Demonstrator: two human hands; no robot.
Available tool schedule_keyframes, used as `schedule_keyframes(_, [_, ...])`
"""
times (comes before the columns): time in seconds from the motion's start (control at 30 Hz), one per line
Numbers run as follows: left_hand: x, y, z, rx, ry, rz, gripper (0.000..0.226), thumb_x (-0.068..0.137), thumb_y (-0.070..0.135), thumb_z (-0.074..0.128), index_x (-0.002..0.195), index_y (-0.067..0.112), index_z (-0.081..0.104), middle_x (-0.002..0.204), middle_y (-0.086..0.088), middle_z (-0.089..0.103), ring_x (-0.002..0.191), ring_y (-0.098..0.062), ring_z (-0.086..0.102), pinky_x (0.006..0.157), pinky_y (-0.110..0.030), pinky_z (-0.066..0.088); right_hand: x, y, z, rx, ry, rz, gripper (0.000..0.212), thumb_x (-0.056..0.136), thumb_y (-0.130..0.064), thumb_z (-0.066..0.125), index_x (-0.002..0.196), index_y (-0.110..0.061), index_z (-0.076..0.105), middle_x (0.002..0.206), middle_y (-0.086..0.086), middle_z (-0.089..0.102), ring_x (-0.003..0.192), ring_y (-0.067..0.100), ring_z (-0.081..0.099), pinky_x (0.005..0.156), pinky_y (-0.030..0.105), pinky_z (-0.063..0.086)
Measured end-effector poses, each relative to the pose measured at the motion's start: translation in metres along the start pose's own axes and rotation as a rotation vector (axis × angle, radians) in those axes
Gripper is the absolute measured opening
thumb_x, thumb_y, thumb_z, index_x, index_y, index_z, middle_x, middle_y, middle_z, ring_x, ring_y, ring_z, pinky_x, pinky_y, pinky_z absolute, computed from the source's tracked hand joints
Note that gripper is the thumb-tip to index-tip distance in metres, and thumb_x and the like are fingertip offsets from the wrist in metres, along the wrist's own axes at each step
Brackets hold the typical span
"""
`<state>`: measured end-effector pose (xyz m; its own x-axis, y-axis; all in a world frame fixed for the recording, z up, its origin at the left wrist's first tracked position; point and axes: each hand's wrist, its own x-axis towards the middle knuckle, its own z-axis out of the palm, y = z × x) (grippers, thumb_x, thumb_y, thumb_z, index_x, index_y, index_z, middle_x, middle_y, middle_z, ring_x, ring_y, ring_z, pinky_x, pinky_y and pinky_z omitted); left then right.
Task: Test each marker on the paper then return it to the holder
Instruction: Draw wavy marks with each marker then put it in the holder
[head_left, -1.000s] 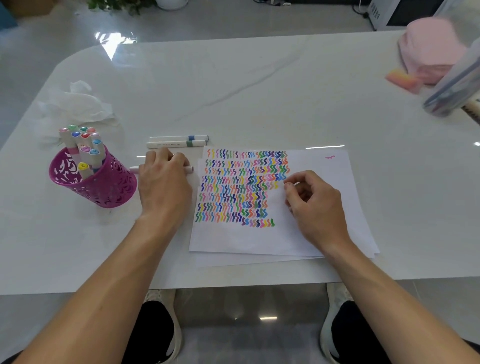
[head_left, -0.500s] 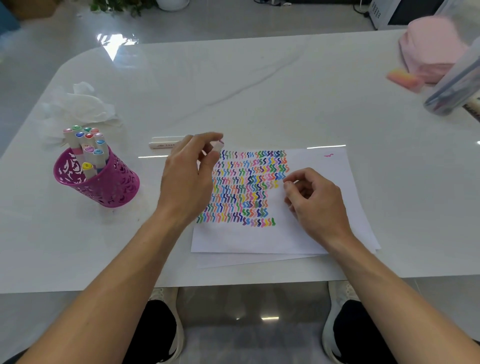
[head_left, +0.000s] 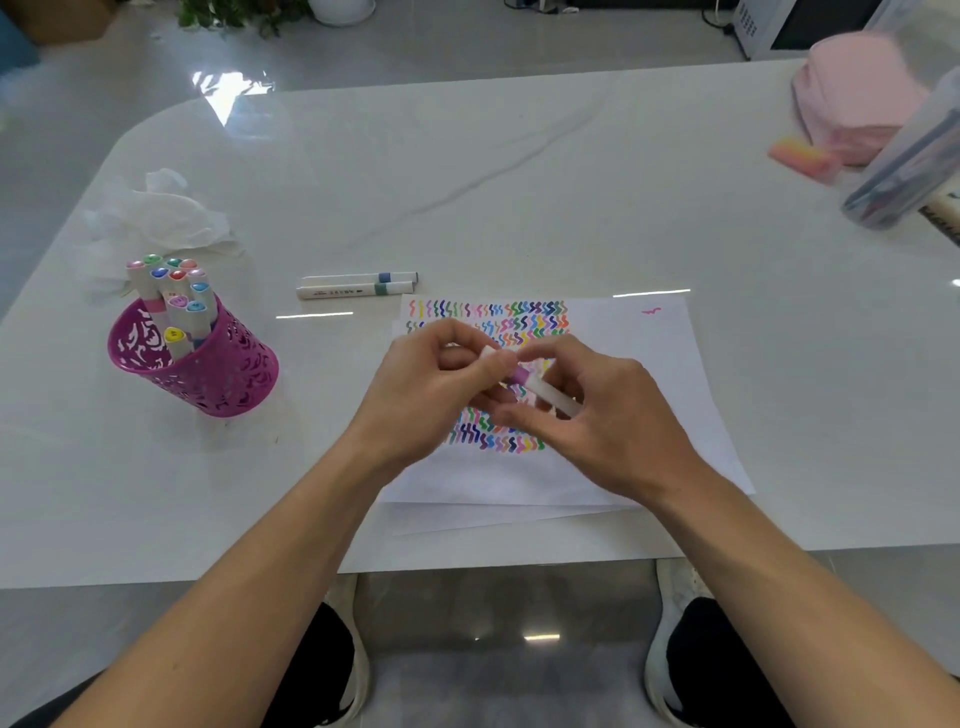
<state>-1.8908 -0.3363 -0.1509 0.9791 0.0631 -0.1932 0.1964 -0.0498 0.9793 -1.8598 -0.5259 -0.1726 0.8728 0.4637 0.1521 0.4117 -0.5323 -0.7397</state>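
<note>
While gripped over the paper (head_left: 649, 364), marker (head_left: 540, 389): white barrel, purple band, tilted.
Left hand (head_left: 431, 395): pinching its cap end.
Right hand (head_left: 613, 426): curled round the barrel.
Holder (head_left: 218, 374): far left, well apart, holding other markers (head_left: 171, 291).

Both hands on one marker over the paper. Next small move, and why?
Likely uncap the marker: the left hand pinches one end, the right hand grips its barrel, both above the paper, and no tip shows yet.
</note>
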Motion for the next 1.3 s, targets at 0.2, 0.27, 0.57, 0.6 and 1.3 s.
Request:
schedule_keyframes(0.2, [0.000,-0.010,0.001,0.334,-0.120,-0.014,0.013,0.099,0.025,0.064,0.096,0.013,0.067,0.081,-0.004,0.076,0.073,-0.021,0.072,0.072,-0.038,0.060,-0.003,0.007,-0.002,-0.201,-0.021,-0.133,0.021,0.098,-0.038,0.069,0.105,-0.019,0.072,0.093,-0.005,0.073,0.079,0.022,0.066,0.067,0.043,0.055])
schedule_keyframes(0.27, [-0.001,-0.013,0.003,0.450,-0.136,0.023,0.013,0.101,0.028,0.061,0.092,0.021,0.068,0.078,0.000,0.074,0.069,-0.015,0.068,0.073,-0.041,0.059,-0.005,0.009,-0.001,-0.229,-0.054,-0.142,0.018,0.099,-0.036,0.067,0.103,-0.019,0.069,0.092,-0.004,0.072,0.078,0.024,0.065,0.065,0.042,0.053])
schedule_keyframes(0.57, [-0.002,-0.011,0.008,0.481,-0.109,0.026,0.012,0.098,0.021,0.065,0.088,0.018,0.070,0.073,0.002,0.074,0.063,-0.010,0.066,0.069,-0.034,0.059,-0.011,0.010,0.001,-0.325,-0.110,-0.095,0.031,0.102,-0.049,0.051,0.095,-0.022,0.065,0.077,-0.005,0.068,0.067,0.025,0.061,0.057,0.037,0.045])
schedule_keyframes(0.6, [-0.003,-0.011,0.009,0.448,-0.107,0.011,0.011,0.098,0.019,0.065,0.089,0.015,0.071,0.074,-0.001,0.074,0.064,-0.012,0.067,0.070,-0.036,0.059,-0.011,0.010,0.000,-0.332,-0.107,-0.098,0.031,0.102,-0.049,0.051,0.093,-0.022,0.064,0.072,-0.005,0.066,0.065,0.025,0.059,0.055,0.037,0.045])
schedule_keyframes(1.3, [-0.001,-0.016,0.008,0.643,0.198,0.122,0.008,0.096,0.023,0.065,0.090,0.028,0.066,0.075,0.012,0.063,0.069,-0.003,0.058,0.060,-0.011,0.041,-0.003,0.019,-0.011,0.244,0.001,0.229,0.019,0.106,-0.021,0.045,0.107,-0.039,0.038,0.080,0.006,0.064,0.054,0.011,0.049,0.057,0.034,0.043])
